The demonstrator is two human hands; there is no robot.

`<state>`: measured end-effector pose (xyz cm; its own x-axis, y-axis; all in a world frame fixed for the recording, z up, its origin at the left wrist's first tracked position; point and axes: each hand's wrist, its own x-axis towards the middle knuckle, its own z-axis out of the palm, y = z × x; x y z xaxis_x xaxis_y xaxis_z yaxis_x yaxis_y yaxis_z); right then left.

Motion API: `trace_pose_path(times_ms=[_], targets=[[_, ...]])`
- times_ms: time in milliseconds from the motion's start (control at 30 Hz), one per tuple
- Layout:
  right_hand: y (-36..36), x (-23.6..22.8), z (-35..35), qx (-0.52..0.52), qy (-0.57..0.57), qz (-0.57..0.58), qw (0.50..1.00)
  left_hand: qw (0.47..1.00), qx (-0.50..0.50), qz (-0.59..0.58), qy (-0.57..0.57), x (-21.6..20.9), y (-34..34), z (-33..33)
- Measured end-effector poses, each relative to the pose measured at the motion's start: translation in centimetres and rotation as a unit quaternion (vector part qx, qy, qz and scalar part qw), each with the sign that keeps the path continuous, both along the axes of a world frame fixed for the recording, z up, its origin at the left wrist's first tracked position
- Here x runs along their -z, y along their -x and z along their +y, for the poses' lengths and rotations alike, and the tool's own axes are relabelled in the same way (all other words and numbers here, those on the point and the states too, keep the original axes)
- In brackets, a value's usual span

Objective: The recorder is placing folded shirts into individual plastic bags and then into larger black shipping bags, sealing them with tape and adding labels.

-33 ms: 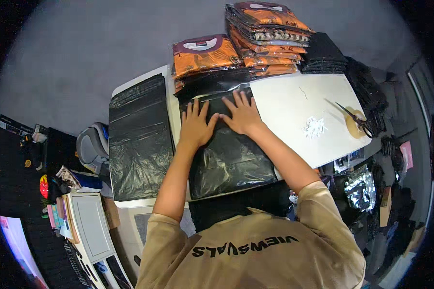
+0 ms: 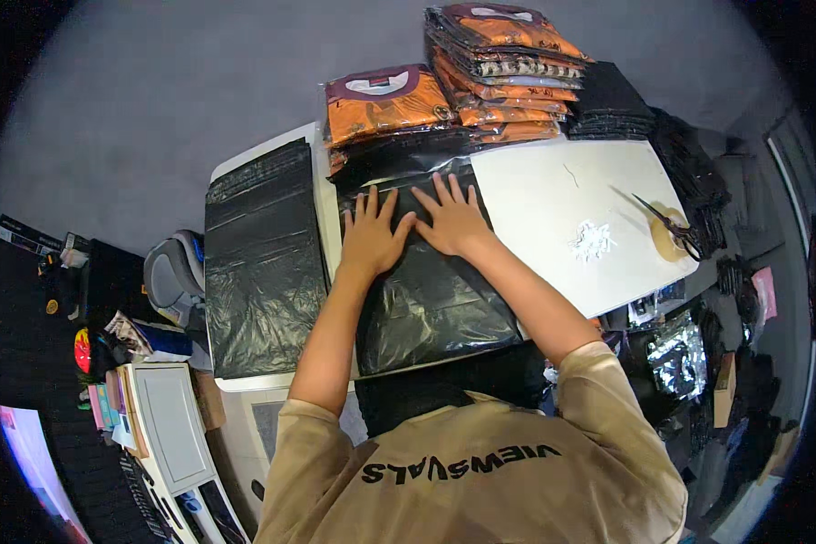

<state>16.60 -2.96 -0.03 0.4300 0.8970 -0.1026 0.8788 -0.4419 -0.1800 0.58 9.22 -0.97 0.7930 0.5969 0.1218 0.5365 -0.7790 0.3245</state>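
A black plastic bag (image 2: 435, 313) lies flat in front of me, its far end reaching to the packed shirts at the back. My left hand (image 2: 374, 238) rests palm down on its left part, fingers spread and stretched away from me. Close beside it, my right hand (image 2: 453, 222) presses flat on the bag's upper middle, its fingers also apart. The two thumbs nearly meet. Neither hand grips anything. A stack of black plastic bags (image 2: 265, 272) lies to the left of my left hand.
Orange shirts in clear bags (image 2: 385, 104) sit at the back beside a taller stack of them (image 2: 508, 82). Black folded items (image 2: 607, 104) stand right of that. On the white table (image 2: 535, 204) lie white scraps (image 2: 593, 240), a tape roll (image 2: 667, 238) and scissors (image 2: 675, 227).
Both hands have slid very slightly toward me over the black bag, still flat and spread. The other things stay where they were.
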Motion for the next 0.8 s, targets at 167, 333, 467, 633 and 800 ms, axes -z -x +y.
trace_pose_path(times_ms=[167,333,467,633,800], targets=[[-1.2,-0.1,0.9,0.014,0.011,0.008,1.000,0.999,-0.005,0.040,-0.010,-0.7,-0.7,1.1],[1.1,0.6,1.1,-0.011,0.033,-0.050,0.998,0.996,0.049,0.076,0.005,-0.3,-1.8,-0.2],[-0.7,-1.0,1.2,0.008,0.033,0.027,0.999,0.998,0.012,0.055,-0.024,0.5,-0.3,2.5],[-0.8,0.8,0.4,-0.001,-0.003,-0.018,1.000,0.998,0.056,0.027,-0.031,0.7,-2.1,0.6],[-1.4,0.1,0.2,-0.021,-0.006,0.036,0.999,0.997,0.067,0.030,-0.006,1.1,-1.0,2.6]])
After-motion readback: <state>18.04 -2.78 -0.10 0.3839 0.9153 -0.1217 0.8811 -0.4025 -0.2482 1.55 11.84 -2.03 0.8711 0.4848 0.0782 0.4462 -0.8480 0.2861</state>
